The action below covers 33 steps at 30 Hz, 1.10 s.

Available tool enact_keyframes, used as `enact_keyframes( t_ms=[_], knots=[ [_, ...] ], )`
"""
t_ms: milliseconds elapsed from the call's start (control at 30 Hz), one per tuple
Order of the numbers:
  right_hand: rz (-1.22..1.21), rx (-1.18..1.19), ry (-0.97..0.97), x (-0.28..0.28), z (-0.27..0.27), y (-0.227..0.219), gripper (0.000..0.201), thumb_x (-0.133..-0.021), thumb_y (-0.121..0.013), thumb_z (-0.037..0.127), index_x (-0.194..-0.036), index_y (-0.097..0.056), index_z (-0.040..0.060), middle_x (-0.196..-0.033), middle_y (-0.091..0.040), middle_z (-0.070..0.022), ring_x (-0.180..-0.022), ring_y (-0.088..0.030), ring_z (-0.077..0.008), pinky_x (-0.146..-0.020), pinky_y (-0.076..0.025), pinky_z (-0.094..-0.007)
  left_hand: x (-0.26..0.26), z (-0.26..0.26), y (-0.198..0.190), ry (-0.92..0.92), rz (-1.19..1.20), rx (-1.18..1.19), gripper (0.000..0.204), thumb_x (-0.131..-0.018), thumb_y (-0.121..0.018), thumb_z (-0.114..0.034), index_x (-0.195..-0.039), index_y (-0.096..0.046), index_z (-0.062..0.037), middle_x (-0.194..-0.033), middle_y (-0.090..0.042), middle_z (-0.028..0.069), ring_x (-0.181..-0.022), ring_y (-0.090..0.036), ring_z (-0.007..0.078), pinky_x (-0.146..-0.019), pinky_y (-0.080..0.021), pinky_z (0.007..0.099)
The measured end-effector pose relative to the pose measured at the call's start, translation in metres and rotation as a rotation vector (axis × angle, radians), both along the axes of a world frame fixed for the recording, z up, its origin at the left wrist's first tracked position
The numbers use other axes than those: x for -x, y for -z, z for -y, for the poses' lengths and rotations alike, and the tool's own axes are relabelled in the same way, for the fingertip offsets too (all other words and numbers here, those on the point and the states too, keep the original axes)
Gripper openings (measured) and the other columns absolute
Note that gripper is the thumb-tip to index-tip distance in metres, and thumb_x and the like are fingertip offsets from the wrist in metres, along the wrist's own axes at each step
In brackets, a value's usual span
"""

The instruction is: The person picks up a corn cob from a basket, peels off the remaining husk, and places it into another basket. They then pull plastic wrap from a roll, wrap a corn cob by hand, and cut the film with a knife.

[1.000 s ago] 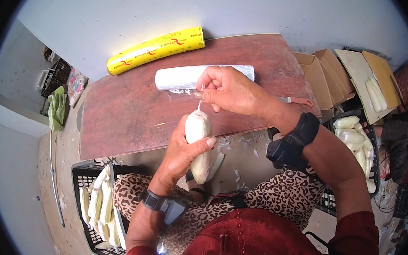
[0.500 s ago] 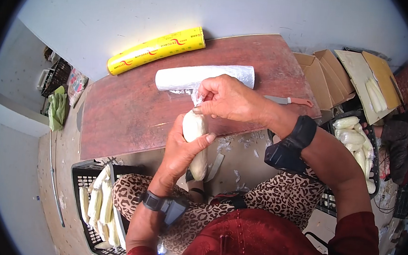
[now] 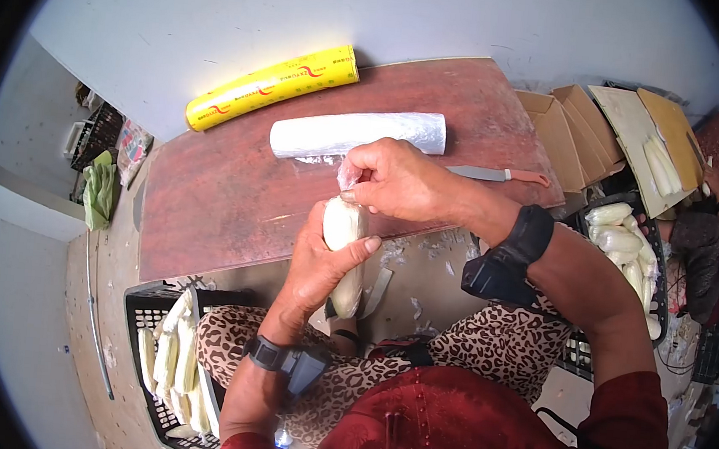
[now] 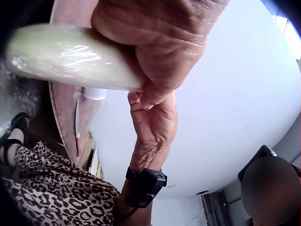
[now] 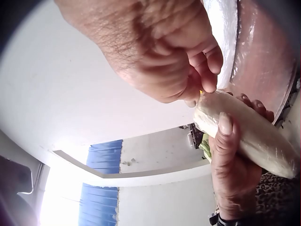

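Observation:
My left hand (image 3: pixel 310 259) grips a pale, long vegetable (image 3: pixel 346 228) wrapped tightly in clear plastic film, its thumb lying across the front. The vegetable stands nearly upright in front of the table edge, and the film shines along its side in the left wrist view. At its upper end my right hand (image 3: pixel 401 181) pinches the gathered film between thumb and curled fingers, close against the tip. A loose wad of film (image 3: pixel 347 175) shows beside those fingers. Behind the hands, a roll of clear film (image 3: pixel 358 135) lies on the reddish table (image 3: pixel 209 204).
At the back lies a yellow printed roll (image 3: pixel 273 87); a knife (image 3: pixel 498 175) rests at the right. A black crate (image 3: pixel 145 317) holds pale vegetables at the left, and another crate (image 3: pixel 661 307) holds wrapped ones at the right. Cardboard boxes (image 3: pixel 569 135) stand beside the table.
My right hand has come down to the vegetable's tip; the thin twisted film strand stretched between them is now gathered short. My left hand keeps its grip, with the vegetable slightly shifted.

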State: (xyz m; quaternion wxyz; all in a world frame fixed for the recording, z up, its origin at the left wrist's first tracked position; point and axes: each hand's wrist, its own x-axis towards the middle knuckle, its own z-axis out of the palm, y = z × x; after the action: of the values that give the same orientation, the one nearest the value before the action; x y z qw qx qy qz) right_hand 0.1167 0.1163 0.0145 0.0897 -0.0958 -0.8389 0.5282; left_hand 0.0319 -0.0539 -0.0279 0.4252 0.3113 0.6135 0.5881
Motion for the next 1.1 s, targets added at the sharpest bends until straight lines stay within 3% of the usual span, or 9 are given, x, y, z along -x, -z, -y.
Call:
enact_keyframes(
  t_ms=[167, 567, 667, 967, 1100],
  knots=[
    [0.043, -0.060, -0.002, 0.0018, -0.0007, 0.0035, 0.015, -0.080, -0.066, 0.009, -0.088, -0.061, -0.0022, -0.080, -0.063, -0.0076, -0.080, -0.058, -0.0137, -0.071, -0.048, -0.0311, 0.0010, 0.0003, 0.0017, 0.012, -0.036, 0.014, 0.052, -0.077, -0.079, -0.021, -0.116, -0.051, -0.0035, -0.098, -0.055, 0.0018, -0.088, -0.051, 0.0108, -0.076, -0.046, 0.0271],
    [0.102, -0.089, -0.022, 0.0005, 0.0005, 0.0015, 0.015, -0.081, -0.064, 0.012, -0.087, -0.061, -0.0022, -0.081, -0.064, -0.0104, -0.078, -0.058, -0.0152, -0.070, -0.048, -0.0318, 0.0003, 0.0023, -0.0019, 0.028, -0.053, 0.033, 0.050, -0.076, -0.080, -0.022, -0.113, -0.052, -0.0037, -0.095, -0.054, 0.0017, -0.085, -0.051, 0.0109, -0.074, -0.046, 0.0273],
    [0.102, -0.090, -0.027, 0.0001, 0.0017, -0.0012, 0.017, -0.081, -0.064, 0.013, -0.088, -0.062, -0.0025, -0.081, -0.064, -0.0109, -0.078, -0.059, -0.0158, -0.070, -0.048, -0.0322, 0.0032, 0.0030, 0.0021, 0.041, -0.046, 0.023, 0.062, -0.075, -0.080, -0.019, -0.126, -0.047, -0.0044, -0.099, -0.056, 0.0030, -0.084, -0.058, 0.0134, -0.072, -0.053, 0.0295],
    [0.015, -0.121, 0.027, 0.0004, 0.0066, -0.0004, 0.017, -0.082, -0.062, 0.013, -0.089, -0.062, -0.0027, -0.079, -0.065, -0.0138, -0.076, -0.061, -0.0188, -0.069, -0.049, -0.0341, 0.0057, 0.0036, 0.0063, 0.027, 0.001, 0.005, 0.061, -0.075, -0.080, -0.019, -0.124, -0.046, -0.0054, -0.095, -0.058, 0.0052, -0.081, -0.061, 0.0158, -0.069, -0.053, 0.0304],
    [0.009, -0.132, 0.053, 0.0017, 0.0075, 0.0015, 0.017, -0.082, -0.063, 0.013, -0.088, -0.062, -0.0027, -0.077, -0.065, -0.0136, -0.074, -0.062, -0.0193, -0.068, -0.049, -0.0345, 0.0029, 0.0040, -0.0035, 0.040, 0.042, 0.011, 0.050, -0.077, -0.078, -0.020, -0.116, -0.049, -0.0064, -0.098, -0.052, 0.0002, -0.089, -0.049, 0.0102, -0.077, -0.044, 0.0262]
  ],
)
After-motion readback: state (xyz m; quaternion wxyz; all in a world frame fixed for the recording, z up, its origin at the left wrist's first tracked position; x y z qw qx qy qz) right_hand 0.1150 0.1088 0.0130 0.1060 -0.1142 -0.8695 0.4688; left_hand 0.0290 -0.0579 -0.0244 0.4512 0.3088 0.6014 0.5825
